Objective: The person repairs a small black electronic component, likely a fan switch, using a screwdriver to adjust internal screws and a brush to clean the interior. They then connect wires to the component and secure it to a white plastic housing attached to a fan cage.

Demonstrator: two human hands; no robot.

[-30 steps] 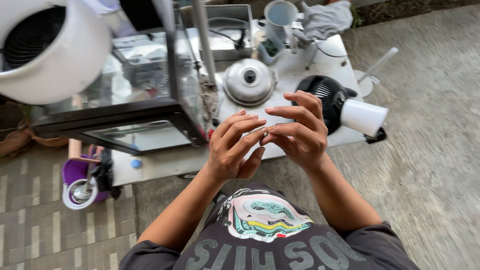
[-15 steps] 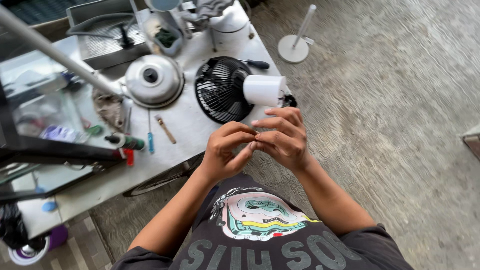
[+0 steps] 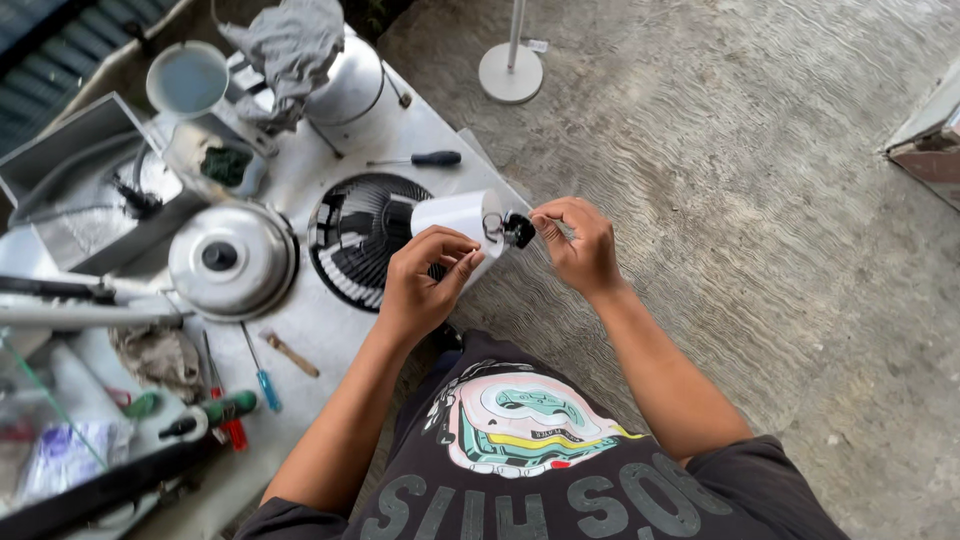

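White worktable [image 3: 330,330] crowded with tools, black fan grille [image 3: 355,240] lying on it with its white motor housing [image 3: 455,215] at the table's edge, left hand [image 3: 420,285] cupped against the housing, right hand [image 3: 580,245] pinching the small black knob [image 3: 518,231] at its end

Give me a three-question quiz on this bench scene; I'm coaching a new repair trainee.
1. True or false: the left hand rests on the white motor housing.
2. What does the right hand pinch? A) black knob B) a hammer C) a cup
3. Which tool lies above the black fan grille?

Key: 1 true; 2 A; 3 the black-handled screwdriver.
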